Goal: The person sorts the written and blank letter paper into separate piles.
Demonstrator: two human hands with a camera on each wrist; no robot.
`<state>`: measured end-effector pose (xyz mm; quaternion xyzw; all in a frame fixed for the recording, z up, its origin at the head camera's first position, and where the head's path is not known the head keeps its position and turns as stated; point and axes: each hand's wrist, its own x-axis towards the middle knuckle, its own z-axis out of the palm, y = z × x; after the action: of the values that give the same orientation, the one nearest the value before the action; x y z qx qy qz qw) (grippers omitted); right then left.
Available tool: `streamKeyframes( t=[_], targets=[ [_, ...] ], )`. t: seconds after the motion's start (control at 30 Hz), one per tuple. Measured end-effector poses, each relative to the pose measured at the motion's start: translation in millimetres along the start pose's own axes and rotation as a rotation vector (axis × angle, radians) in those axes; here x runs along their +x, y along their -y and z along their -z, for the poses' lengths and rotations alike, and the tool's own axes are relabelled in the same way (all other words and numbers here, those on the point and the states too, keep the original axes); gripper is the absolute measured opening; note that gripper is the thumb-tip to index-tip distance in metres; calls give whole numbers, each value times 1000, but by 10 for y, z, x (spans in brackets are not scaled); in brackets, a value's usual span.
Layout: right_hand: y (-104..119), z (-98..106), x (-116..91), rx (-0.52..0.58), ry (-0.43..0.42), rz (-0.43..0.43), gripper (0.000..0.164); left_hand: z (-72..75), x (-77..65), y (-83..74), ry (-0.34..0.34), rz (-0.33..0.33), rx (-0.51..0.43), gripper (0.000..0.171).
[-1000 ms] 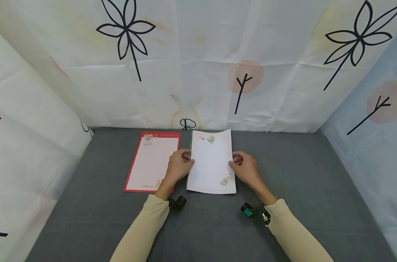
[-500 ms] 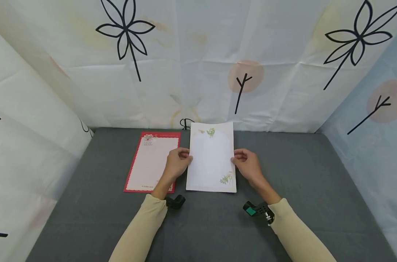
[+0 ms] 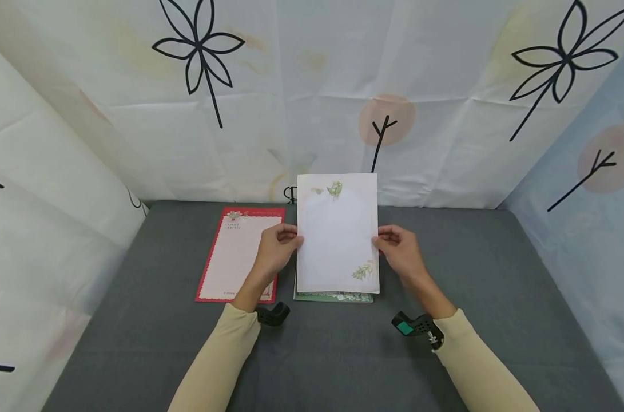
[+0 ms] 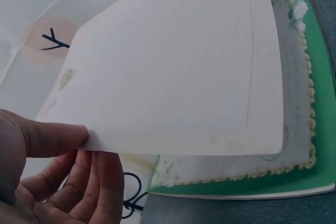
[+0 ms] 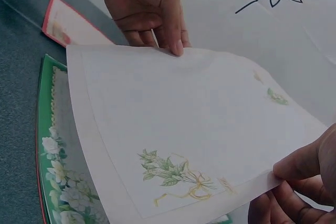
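Observation:
A white sheet of paper [image 3: 337, 234] with pale green flower prints is held up off the table. My left hand [image 3: 278, 246] pinches its left edge between thumb and fingers. At the opposite edge my right hand [image 3: 399, 252] pinches it the same way. Below the sheet lies a green-bordered sheet [image 4: 320, 98] printed with white flowers and a scalloped frame, mostly hidden in the head view. In the right wrist view the paper bends slightly between both hands. To the left, partly behind my left forearm, a red-bordered sheet [image 3: 234, 257] lies flat.
A grey cloth [image 3: 471, 286] covers the table. White patterned fabric [image 3: 317, 114] hangs along the back, with more at both sides. Each wrist carries a black camera mount [image 3: 273, 315].
The white sheet has risen from the pile, and both hands have moved up with it, the right one also outward. The green-bordered sheet's lower edge now shows beneath.

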<state>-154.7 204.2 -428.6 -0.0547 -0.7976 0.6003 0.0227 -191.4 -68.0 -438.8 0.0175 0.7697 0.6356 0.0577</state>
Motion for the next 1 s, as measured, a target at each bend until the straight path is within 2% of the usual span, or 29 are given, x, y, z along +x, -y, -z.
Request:
streamKeyframes(
  t=[0.23, 0.4, 0.8, 1.0],
  targets=[
    [48, 133, -25, 13, 3, 6, 25, -15, -3, -99, 40, -42, -13, 21],
    [60, 237, -48, 9, -8, -5, 28, -96, 13, -153, 62, -56, -22, 23],
    [-4, 489, -78, -20, -61, 38, 27, -378, 82, -180, 89, -23, -45, 21],
    [-40, 608, -102, -66, -100, 34, 27, -543, 118, -129, 109, 33, -100, 21]
  ],
)
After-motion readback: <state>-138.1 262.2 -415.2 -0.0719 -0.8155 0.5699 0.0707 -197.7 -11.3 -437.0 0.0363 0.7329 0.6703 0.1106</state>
